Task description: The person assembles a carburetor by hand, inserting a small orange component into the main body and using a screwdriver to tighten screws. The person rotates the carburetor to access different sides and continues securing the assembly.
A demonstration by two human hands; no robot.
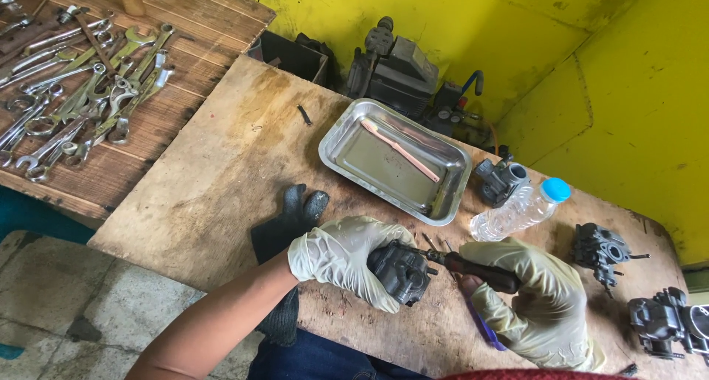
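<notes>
Shallow rectangular stainless-steel tray (pixel 456 175) is sitting on the worn plywood bench top (pixel 221 188). Tray is holding one pink toothbrush (pixel 399 149), lying on the diagonal in a thin film of murky liquid. Clear plastic water bottle with blue cap (pixel 519 209) is lying on its side just right of the tray; contents too faint to tell.

Below the tray, at the near edge of the bench, left hand in a pale latex glove (pixel 347 254) is wrapping closed round a small dark metal carburettor body (pixel 399 272). Right hand, gloved the same (pixel 543 306), is gripping the dark handle of a screwdriver (pixel 473 266), shaft pointing left into the carburettor body. A purple strip is showing under the right hand; cannot tell what it is.

Black knitted work glove (pixel 292 217) is lying left of the tray, beside the left wrist. A second grey carburettor (pixel 501 179) is standing touching the tray's right corner. Two more dark carburettors (pixel 604 253) (pixel 665 321) are lying well right of the tray. Behind the tray, a grimy grey engine part (pixel 395 66) is resting against the yellow wall. Far left of the tray, a heap of steel spanners (pixel 81 92) is spreading over a slatted wooden table.
</notes>
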